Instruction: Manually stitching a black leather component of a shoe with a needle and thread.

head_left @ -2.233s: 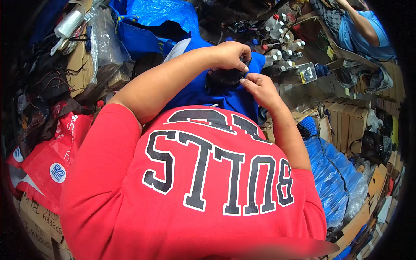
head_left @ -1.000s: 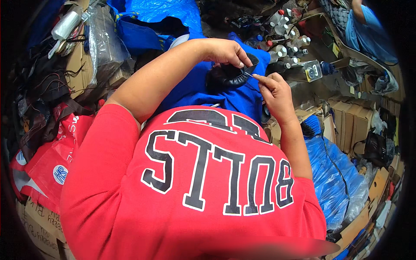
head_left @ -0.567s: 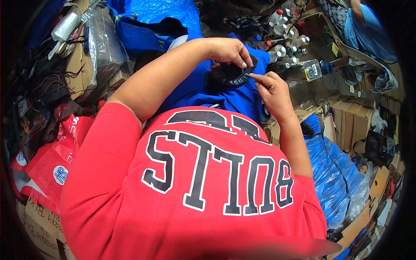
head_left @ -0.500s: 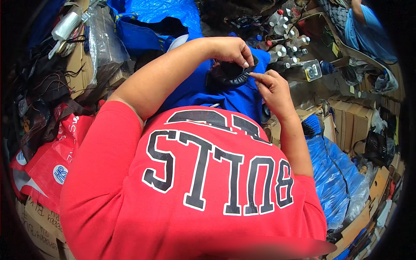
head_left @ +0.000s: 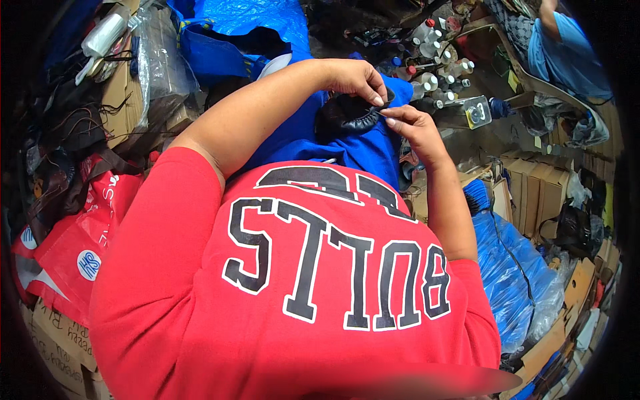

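A small black gathered piece, leather-like and ruffled [head_left: 347,115], rests on a blue cloth [head_left: 307,133] spread across my lap. My left hand [head_left: 353,79] pinches its upper edge with fingertips together. Just below and to the right, my right hand [head_left: 408,127] pinches the same edge; whether it holds anything thin I cannot tell. My red shirt with large black letters [head_left: 313,280] fills the lower half of the view.
Several small bottles [head_left: 437,63] stand beyond my hands, with a clear container [head_left: 477,112] beside them. Blue plastic bags [head_left: 513,267] and cardboard boxes [head_left: 533,193] lie right. A red bag [head_left: 80,233] and boxes crowd the left. Another person in blue [head_left: 567,50] sits top right.
Both hands stay on the black piece; my left hand has shifted slightly along its top edge and my right hand has moved closer in. The view tilted a little.
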Demonstrator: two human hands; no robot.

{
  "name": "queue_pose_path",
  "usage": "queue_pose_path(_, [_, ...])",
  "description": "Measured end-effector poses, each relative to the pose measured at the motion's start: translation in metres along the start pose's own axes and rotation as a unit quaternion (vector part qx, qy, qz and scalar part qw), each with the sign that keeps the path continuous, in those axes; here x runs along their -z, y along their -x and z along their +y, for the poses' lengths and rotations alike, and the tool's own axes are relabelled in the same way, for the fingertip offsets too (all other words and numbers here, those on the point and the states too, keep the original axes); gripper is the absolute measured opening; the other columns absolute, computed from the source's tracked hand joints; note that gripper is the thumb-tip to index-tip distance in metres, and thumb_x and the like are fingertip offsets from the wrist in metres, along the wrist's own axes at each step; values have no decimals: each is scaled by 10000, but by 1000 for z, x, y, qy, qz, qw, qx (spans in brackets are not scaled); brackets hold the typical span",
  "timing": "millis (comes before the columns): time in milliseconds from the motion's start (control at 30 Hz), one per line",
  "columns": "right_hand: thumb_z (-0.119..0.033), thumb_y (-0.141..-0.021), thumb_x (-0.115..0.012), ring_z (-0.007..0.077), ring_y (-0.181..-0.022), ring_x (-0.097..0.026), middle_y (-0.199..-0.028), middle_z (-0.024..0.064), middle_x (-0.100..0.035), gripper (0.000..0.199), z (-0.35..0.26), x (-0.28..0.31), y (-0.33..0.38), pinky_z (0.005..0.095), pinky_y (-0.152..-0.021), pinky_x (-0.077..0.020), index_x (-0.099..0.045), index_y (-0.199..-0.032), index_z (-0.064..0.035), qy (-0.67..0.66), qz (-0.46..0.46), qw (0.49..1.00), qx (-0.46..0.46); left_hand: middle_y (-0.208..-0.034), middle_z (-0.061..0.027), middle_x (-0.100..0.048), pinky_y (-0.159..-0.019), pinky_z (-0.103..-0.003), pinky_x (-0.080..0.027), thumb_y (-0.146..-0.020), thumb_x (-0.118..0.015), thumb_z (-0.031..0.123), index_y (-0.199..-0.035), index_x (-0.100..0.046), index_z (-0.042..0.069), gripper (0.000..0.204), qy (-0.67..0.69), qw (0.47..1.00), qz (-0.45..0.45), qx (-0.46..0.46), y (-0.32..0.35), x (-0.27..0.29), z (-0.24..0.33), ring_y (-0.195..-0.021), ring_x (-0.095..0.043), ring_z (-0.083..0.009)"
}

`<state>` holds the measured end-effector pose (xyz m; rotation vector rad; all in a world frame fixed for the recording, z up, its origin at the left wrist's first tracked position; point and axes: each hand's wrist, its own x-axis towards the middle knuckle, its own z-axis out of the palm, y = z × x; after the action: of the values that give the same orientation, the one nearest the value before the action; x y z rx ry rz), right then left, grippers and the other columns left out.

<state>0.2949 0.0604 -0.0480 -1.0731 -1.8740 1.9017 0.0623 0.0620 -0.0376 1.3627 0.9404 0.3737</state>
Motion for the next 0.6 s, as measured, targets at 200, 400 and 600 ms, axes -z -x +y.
queue_pose_path(200, [-46,-729,-692,82,-669,-472,-708,-14,-497,267,-8,-24,11,228,-583,-386,-676,-992,-90,169,119,970,131,-786,-6,-576,-674,-265,-430,-767,-682,255,-977,-658,65,284,-34,993,60,-91,9,-6,-15,-721,-523,-125])
queue_pose_path(400, [-24,-726,-661,178,-626,-483,-670,59,-458,316,-20,-45,29,288,-571,-410,-677,-1016,-148,308,180,919,166,-948,-111,-507,-811,-319,-440,-748,-498,-71,-1074,-626,107,393,-244,911,308,-123,54,-23,-28,-949,-510,-241])
queue_pose_path(600, [-94,-751,-643,173,-675,-508,-679,19,-490,316,-17,-59,34,338,-766,-340,-645,-1061,-157,430,211,850,219,-802,-99,-540,-645,-337,-474,-759,-589,-19,-957,-650,91,234,-221,904,330,-157,76,-51,-26,-758,-572,-252])
